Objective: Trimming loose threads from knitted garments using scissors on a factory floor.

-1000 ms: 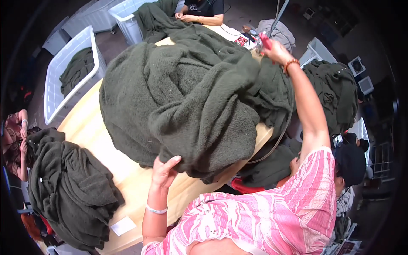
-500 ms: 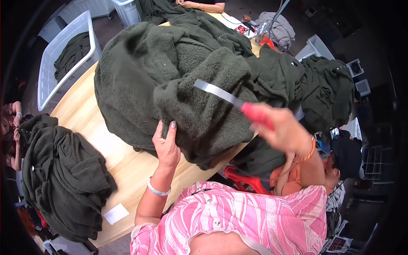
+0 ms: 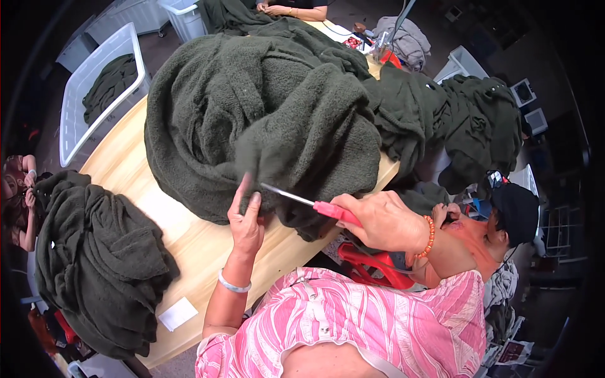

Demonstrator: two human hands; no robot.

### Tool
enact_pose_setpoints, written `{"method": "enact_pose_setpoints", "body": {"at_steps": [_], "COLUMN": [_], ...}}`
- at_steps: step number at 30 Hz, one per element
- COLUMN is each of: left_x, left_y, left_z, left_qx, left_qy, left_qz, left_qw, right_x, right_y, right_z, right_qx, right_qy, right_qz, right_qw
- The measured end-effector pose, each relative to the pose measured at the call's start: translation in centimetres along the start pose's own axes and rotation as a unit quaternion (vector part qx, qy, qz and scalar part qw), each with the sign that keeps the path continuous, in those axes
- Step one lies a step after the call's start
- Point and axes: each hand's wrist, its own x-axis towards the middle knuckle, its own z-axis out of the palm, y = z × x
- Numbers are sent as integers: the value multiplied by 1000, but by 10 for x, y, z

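While the dark green knit fabric (image 3: 271, 120) is lying heaped on the wooden table (image 3: 189, 252), the left hand (image 3: 247, 230) is pinching its near edge; the right hand (image 3: 391, 220), having swung in, is gripping a pink-handled tool (image 3: 337, 212) beside that pinch, so close work is apparently starting there.

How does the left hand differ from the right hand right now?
The left hand pinches the dark green fabric between thumb and finger; the right hand grips a red-handled tool.
The left hand points away from the body; the right hand points leftward across it.
The left hand has a pale bangle behind it; the right hand, an orange beaded bracelet.
Both are ungloved.
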Motion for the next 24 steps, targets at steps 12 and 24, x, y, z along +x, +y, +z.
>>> {"method": "enact_pose_setpoints", "body": {"at_steps": [12,24], "left_x": [21,27], "left_y": [-20,-55], "left_z": [-2,5], "left_qx": [-96,45], "left_qy": [-47,-6], "left_qz": [-170,-80], "left_qw": [980,996], "right_x": [-16,-33], "right_y": [-4,17], "right_z": [9,23], "right_qx": [33,15], "right_qy": [-26,49], "right_qz": [73,85], "right_qw": [996,995]}}
